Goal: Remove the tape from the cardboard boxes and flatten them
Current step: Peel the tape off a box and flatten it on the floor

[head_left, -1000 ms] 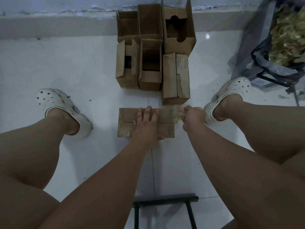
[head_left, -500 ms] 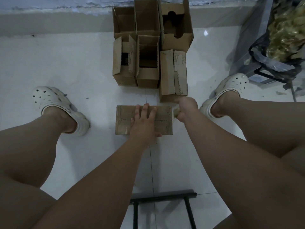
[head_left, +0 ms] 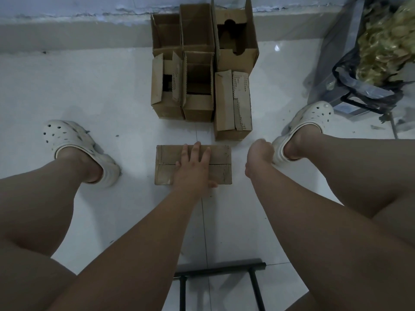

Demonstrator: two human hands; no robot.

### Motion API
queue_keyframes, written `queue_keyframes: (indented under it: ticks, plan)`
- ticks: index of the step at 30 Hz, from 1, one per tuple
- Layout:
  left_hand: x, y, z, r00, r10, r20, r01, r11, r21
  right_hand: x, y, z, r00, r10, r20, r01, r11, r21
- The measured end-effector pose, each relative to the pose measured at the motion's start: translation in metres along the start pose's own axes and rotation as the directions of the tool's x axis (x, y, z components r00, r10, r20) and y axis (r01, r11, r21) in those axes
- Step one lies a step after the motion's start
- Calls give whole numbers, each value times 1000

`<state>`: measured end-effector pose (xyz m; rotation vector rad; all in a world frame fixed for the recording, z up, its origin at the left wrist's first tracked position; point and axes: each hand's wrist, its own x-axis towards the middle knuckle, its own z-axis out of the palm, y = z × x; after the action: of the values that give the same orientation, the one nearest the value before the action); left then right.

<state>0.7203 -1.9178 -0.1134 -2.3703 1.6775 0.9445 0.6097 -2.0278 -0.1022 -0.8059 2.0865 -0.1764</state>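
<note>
**Closed carton pressed to the floor**

The cardboard box [head_left: 167, 158] lies on the white tiled floor [head_left: 89, 86] between the person's feet, its flaps closed along a central seam. The left hand [head_left: 193, 169] rests on the box's top, grip spread, fingers straight and palm down. The right hand [head_left: 260, 151] is held just beside the box's right end, apart from it, grip curled into a fist; whether it pinches anything cannot be told. Further boxes [head_left: 197, 86], several open-topped, stand grouped against the wall. A dark bag [head_left: 350, 70] of yellowish crumpled material sits at far right.
</note>
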Motion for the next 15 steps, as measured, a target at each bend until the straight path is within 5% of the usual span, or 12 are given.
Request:
queue_keyframes:
  ticks: [1,2,9,15]
  plan:
    - [0,1,-2,1000,-3,5,3,1000,19,-5,-3,-6,993,91,75,-112,918,381]
    - [-1,3,-4,1000,-5,12,4,999,42,-7,0,-8,980,124,153,-177,897,406]
    - [-10,3,-12,997,-6,75,-14,965,261,-15,-2,-11,953,-61,297,-19,966,259]
    - [-14,11,-18,999,24,40,-34,966,258,-20,-10,-13,925,-186,330,117,969,216]
